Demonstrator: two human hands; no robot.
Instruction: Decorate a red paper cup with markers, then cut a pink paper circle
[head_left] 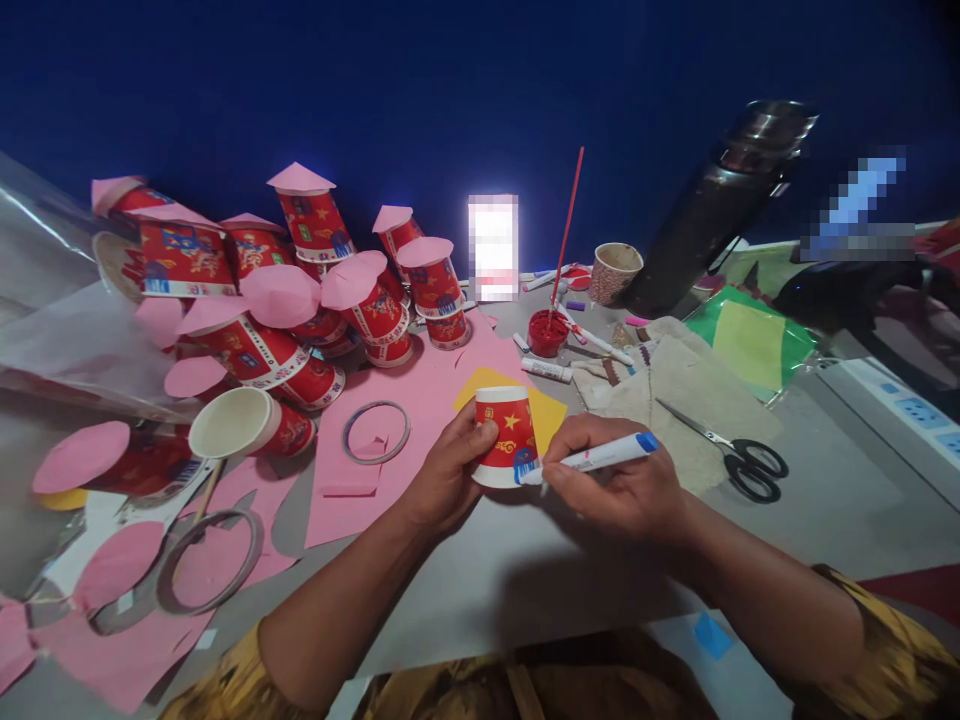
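Observation:
Upside down in my left hand (453,462) is a red paper cup (505,425) with gold stars and a white rim at its lower end. The fingers wrap its left side, thumb on the front. My right hand (619,478) pinches a white marker (600,457) with a blue end. The marker's tip is at the cup's lower right, on or close to a blue drawn patch (526,464); whether it touches is hard to tell. Behind the cup lies a yellow paper sheet (550,412) on pink paper (427,400).
Red cups with pink paper cones (300,205) crowd the left. Tape rolls (375,405) lie before them. A red paint jar (547,335) holds a thin stick. Scissors (750,465), a black flask (712,210), a power strip (900,405) and loose markers (546,370) are to the right.

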